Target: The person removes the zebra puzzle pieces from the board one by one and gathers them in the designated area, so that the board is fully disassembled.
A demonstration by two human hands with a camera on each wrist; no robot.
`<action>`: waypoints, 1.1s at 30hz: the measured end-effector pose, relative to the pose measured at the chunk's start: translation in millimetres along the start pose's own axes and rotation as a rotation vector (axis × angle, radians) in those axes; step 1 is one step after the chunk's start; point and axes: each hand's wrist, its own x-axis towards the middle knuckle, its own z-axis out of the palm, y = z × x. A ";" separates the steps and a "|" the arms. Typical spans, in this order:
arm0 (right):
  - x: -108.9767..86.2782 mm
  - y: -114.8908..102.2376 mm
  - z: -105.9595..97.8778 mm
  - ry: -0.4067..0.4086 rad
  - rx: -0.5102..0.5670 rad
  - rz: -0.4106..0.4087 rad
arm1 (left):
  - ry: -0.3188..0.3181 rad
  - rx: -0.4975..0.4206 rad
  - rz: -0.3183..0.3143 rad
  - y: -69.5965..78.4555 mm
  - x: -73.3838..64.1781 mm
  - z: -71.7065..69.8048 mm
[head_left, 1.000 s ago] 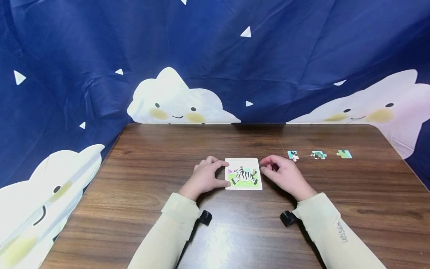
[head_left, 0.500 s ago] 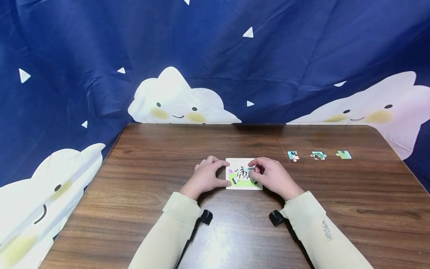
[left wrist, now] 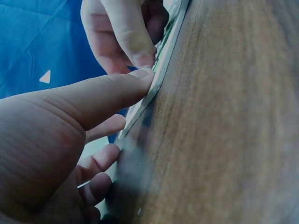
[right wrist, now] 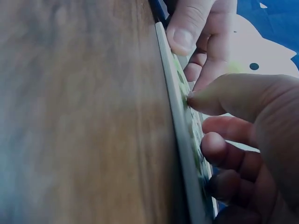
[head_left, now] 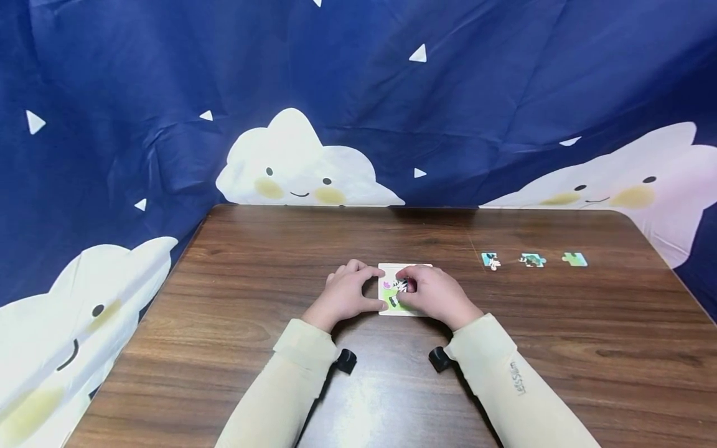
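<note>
A small white-rimmed puzzle board point(head_left: 404, 313) with a zebra picture point(head_left: 400, 286) lies flat on the table. My left hand point(head_left: 344, 292) steadies its left side, thumb and index finger spread to the two left corners. In the left wrist view the left thumb point(left wrist: 112, 93) presses on the board's rim. My right hand point(head_left: 439, 294) reaches over the board's right half and hides it. Its thumb point(right wrist: 224, 95) and fingertips touch the picture face, apart from each other, in the right wrist view. Whether a loose piece lies under them is hidden.
Three loose jigsaw pieces lie in a row at the back right: one with zebra parts point(head_left: 491, 261), one with a dark green shape point(head_left: 532, 260) and a green and blue one point(head_left: 574, 259). A blue cloth with clouds point(head_left: 302, 162) hangs behind the wooden table point(head_left: 269, 249).
My right hand has moved left from beside the board to over its picture, covering the zebra's rear part. My left hand stays at the left edge. The loose pieces have not moved.
</note>
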 end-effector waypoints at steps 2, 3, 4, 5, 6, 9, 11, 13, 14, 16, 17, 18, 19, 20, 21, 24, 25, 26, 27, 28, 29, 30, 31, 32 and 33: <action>1.9 -1.0 0.7 -0.022 -0.020 0.014 | -0.002 0.000 0.001 0.3 0.1 0.2; 2.6 -1.4 0.7 -0.030 -0.027 0.023 | -0.003 0.001 0.002 0.6 0.2 0.2; 3.1 -1.5 0.8 -0.035 -0.031 0.032 | -0.004 0.000 0.003 0.8 0.4 0.1; 3.5 -1.3 0.6 -0.038 -0.031 0.036 | -0.004 0.000 0.004 0.7 0.7 0.4; 3.6 -1.5 0.3 -0.041 -0.030 0.042 | -0.004 -0.003 0.004 0.7 1.0 0.5; 4.5 -1.1 0.1 -0.050 -0.025 0.064 | -0.003 -0.002 0.002 0.3 2.0 1.1; 4.9 -0.9 0.1 -0.058 -0.022 0.072 | -0.006 -0.003 -0.001 -0.2 2.5 1.7; 5.1 -1.0 0.4 -0.066 -0.020 0.081 | -0.008 -0.004 -0.004 -0.2 2.4 1.6; 5.1 -1.1 0.4 -0.068 -0.017 0.082 | -0.010 -0.005 -0.006 -0.1 2.3 1.4; 5.1 -1.5 0.4 -0.069 -0.010 0.083 | -0.010 -0.004 -0.009 -0.1 2.2 0.9; 5.1 -1.7 0.3 -0.068 -0.007 0.083 | -0.010 -0.003 -0.011 0.0 2.0 0.6; 5.3 -2.0 0.3 -0.066 -0.004 0.082 | -0.009 -0.002 -0.012 0.3 1.7 -0.1; 5.4 -2.3 0.1 -0.062 -0.002 0.081 | -0.010 0.000 -0.014 0.2 1.7 -0.4; 5.6 -2.6 0.1 -0.060 0.000 0.080 | -0.010 0.002 -0.015 0.3 1.6 -0.8; 5.7 -2.7 0.0 -0.057 0.001 0.079 | -0.010 0.004 -0.016 0.4 1.6 -1.1; 6.1 -3.0 -0.3 -0.046 0.007 0.076 | -0.012 0.007 -0.020 0.6 1.3 -2.0; 6.1 -2.9 -0.4 -0.040 0.011 0.075 | -0.014 0.008 -0.021 0.5 1.5 -2.0; 6.0 -3.0 -0.5 -0.034 0.015 0.073 | -0.014 0.008 -0.021 0.6 1.4 -2.2; 5.9 -2.9 0.0 -0.027 0.020 0.069 | -0.016 0.011 -0.023 0.2 1.4 -2.1; 5.7 -2.8 -0.2 -0.021 0.025 0.062 | -0.017 0.011 -0.023 0.1 1.5 -2.0; 5.5 -2.7 -0.3 -0.013 0.028 0.056 | -0.017 0.011 -0.023 0.0 1.7 -1.8; 5.3 -2.5 -0.2 -0.005 0.031 0.049 | -0.018 0.013 -0.024 -0.1 2.0 -1.7; 5.0 -2.4 -0.1 0.002 0.033 0.042 | -0.020 0.013 -0.025 -0.3 2.3 -1.5; 4.8 -2.0 -0.1 0.008 0.034 0.033 | -0.020 0.012 -0.025 -0.3 2.5 -1.5; 4.5 -1.8 -0.2 0.012 0.039 0.028 | -0.023 0.012 -0.025 -0.2 2.7 -1.5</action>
